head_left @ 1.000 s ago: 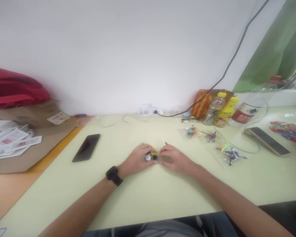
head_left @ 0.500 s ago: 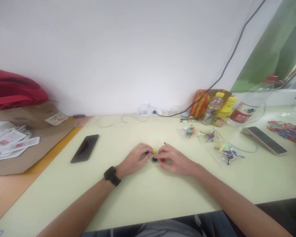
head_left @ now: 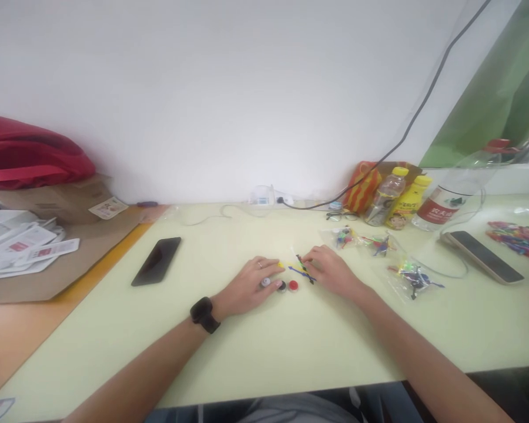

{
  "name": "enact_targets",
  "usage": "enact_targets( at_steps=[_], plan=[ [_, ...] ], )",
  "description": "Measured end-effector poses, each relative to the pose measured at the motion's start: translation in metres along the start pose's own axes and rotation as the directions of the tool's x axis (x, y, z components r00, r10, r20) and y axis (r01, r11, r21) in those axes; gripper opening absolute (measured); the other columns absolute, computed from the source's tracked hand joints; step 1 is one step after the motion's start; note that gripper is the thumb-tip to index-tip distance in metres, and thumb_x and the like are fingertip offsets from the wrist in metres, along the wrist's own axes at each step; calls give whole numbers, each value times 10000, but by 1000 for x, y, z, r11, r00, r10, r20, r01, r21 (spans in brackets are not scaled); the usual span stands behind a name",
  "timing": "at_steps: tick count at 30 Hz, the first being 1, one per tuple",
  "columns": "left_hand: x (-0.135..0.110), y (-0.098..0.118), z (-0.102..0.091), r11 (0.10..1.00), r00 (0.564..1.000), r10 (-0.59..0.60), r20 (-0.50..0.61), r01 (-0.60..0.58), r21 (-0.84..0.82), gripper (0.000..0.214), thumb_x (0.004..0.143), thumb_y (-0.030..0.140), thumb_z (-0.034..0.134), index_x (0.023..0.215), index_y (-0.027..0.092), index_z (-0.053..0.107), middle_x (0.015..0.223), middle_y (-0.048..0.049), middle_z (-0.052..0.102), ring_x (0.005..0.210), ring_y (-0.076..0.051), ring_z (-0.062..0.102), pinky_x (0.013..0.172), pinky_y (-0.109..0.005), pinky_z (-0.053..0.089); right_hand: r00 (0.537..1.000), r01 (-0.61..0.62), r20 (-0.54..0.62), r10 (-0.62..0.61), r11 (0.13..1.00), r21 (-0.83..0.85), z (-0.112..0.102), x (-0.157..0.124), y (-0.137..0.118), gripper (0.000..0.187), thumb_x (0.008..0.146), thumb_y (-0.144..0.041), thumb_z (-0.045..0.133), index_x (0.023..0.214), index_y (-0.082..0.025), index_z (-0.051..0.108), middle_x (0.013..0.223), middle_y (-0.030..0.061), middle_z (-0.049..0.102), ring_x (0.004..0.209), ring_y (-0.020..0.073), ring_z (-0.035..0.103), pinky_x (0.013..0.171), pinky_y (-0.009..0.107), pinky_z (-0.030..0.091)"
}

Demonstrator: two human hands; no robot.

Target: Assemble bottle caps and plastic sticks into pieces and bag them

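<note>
My left hand [head_left: 250,285] rests on the pale green table [head_left: 264,346], fingers curled beside a small white round piece [head_left: 265,282], a black one [head_left: 281,286] and a red one [head_left: 293,285]. A black watch [head_left: 203,314] is on that wrist. My right hand [head_left: 330,271] lies to the right, its fingertips pinched on thin coloured sticks [head_left: 303,269] in blue, yellow, green and black that lie between the two hands. What the left fingers hold, if anything, is hidden.
A black phone [head_left: 156,261] lies to the left. Clear bags of coloured parts [head_left: 412,276] lie to the right, with another phone [head_left: 482,256], bottles [head_left: 387,190] and glasses [head_left: 345,215] behind. Papers [head_left: 22,249] and cardboard [head_left: 57,202] sit far left. A cable [head_left: 405,132] hangs down the wall.
My right hand has moved up and right, off the round pieces, and now pinches the coloured sticks. The red round piece lies uncovered. The view has shifted slightly.
</note>
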State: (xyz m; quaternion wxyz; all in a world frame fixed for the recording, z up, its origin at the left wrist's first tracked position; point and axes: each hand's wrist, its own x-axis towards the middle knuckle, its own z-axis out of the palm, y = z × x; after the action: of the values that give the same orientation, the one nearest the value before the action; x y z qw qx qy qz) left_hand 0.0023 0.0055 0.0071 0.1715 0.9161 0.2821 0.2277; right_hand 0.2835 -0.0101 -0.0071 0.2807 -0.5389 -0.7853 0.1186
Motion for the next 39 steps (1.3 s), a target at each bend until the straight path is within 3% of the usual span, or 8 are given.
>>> enact_targets(
  at_steps=[6,9,18,24,31,35,39],
  plan=[
    [0,0,0,999,999,-32,-11,32,-16,384,1053,397,506,1415,303,595,1469,-63,587,1348,-261,518,1168,-493,432,984,-176,18,179,979,-102,1,1,5,140,922,-271,606,809,-213,667,864,29,706,768,183,618,685,306,406],
    [1,1,0,999,999,-29,-27,28,-38,420,1057,382,497,1467,305,544,1472,-68,583,1346,-259,520,1167,-488,438,983,-185,-5,186,975,-122,-2,0,7,151,916,-266,598,788,-212,657,839,28,697,744,175,608,657,298,380],
    [2,2,-1,995,998,-53,-16,52,-89,345,1061,387,487,1356,280,630,1350,-74,648,1283,-253,548,1142,-465,452,972,-230,21,233,968,-97,-7,0,6,100,866,-233,601,784,-213,655,833,30,712,749,179,622,619,278,369],
    [2,2,-1,991,997,-65,-29,61,-122,312,1057,382,501,1299,292,674,1280,-72,672,1252,-251,553,1123,-456,462,959,-283,0,283,958,34,-6,1,9,134,847,-192,568,716,-215,579,706,12,703,626,161,611,590,265,393],
    [2,1,0,992,997,-67,-40,62,-114,332,1058,387,495,1331,290,656,1285,-78,666,1232,-256,561,1115,-465,465,969,-238,-23,247,951,196,0,3,13,58,839,-223,612,789,-221,585,763,23,721,683,179,664,620,273,480],
    [2,1,0,996,999,-34,-18,32,-82,362,1073,367,448,1381,316,631,1334,-70,655,1255,-263,550,1120,-478,452,969,-219,-82,234,962,165,1,5,17,129,823,-231,655,951,-220,639,825,27,729,749,193,678,707,307,522],
    [2,1,0,997,1000,-26,-13,24,-80,338,1075,367,444,1309,304,679,1292,-63,684,1239,-261,561,1110,-481,452,972,-171,-141,187,979,114,0,6,16,80,872,-247,600,900,-209,664,873,49,715,814,208,665,750,325,513]
  ],
)
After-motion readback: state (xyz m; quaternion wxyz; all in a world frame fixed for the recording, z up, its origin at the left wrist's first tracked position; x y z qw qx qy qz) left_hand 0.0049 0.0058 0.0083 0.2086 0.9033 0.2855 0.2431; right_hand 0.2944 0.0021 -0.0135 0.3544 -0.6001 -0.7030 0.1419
